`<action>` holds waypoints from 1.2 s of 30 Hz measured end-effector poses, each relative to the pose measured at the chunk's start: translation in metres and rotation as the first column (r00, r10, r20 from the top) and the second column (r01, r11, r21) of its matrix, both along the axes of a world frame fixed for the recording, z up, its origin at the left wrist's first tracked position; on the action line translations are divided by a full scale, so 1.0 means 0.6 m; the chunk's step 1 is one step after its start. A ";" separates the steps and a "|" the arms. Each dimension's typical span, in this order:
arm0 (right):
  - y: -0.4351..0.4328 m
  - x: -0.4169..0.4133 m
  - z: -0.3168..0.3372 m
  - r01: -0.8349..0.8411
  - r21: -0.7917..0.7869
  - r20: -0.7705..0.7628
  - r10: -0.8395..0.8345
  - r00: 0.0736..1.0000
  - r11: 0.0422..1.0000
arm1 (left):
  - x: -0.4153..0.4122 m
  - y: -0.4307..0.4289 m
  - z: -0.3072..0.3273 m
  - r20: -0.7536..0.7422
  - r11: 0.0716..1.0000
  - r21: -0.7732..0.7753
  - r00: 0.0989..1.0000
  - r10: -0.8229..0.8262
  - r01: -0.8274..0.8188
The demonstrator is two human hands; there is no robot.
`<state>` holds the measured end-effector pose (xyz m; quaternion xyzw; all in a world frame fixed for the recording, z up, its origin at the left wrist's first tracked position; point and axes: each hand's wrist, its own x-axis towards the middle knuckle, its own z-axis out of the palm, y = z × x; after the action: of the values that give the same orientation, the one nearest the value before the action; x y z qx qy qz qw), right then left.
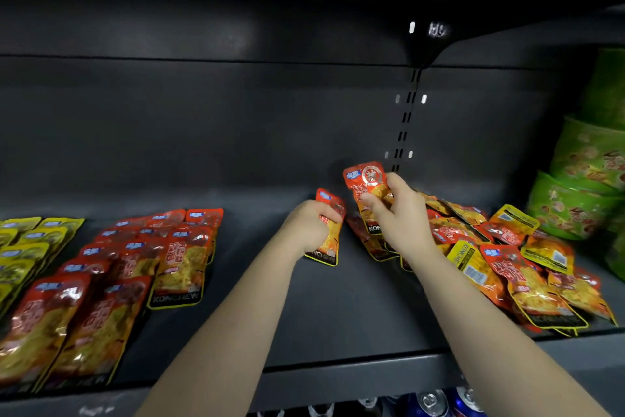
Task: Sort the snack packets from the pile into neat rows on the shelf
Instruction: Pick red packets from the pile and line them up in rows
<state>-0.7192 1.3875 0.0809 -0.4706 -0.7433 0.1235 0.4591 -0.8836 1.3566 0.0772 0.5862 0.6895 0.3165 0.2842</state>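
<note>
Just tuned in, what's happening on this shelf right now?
A person is sorting snack packets on a dark shelf. The right hand lifts one red packet above the loose pile on the right. The left hand holds another red packet nearer the middle. Neat rows of red packets and yellow packets already lie on the left. Green bowls are stacked at far right.

I can read "KONCHEW" in pale letters on the black bottom band of a red packet (179, 264) at the front of the sorted rows on the left. The packet in my left hand (309, 227) shows a partial "KONC" on its lower band, and the one in my right hand (397, 210) shows "KON". The large red characters and blue logos on the packets are too blurred to read.
</note>
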 end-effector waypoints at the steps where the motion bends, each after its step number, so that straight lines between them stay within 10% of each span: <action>1: -0.002 -0.007 0.005 -0.024 0.000 0.026 0.024 0.999 1.000 | -0.006 -0.008 0.009 -0.064 1.000 0.016 0.998 -0.002 0.003; 5: -0.008 -0.044 0.024 -0.068 -0.031 0.127 0.072 0.989 0.997 | -0.039 -0.038 0.043 -0.399 0.992 0.123 0.915 0.054 -0.005; 20: -0.086 -0.251 0.017 -0.354 -0.452 -0.217 0.284 0.934 0.819 | -0.279 -0.110 0.094 -0.647 0.901 0.428 0.671 0.362 -0.073; 27: -0.133 -0.320 0.002 -0.524 -0.575 -0.319 0.418 0.851 0.628 | -0.328 -0.136 0.086 -0.638 0.900 0.429 0.681 0.360 -0.074; 36: -0.153 -0.354 -0.023 -0.450 -0.627 -0.216 0.413 0.885 0.636 | -0.354 -0.161 0.081 -0.621 0.912 0.409 0.728 0.290 -0.015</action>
<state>-0.9317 1.2957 0.0672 -0.4072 -0.7288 0.4961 0.2387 -1.0957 1.2601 0.1257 0.6435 0.7176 0.2335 -0.1280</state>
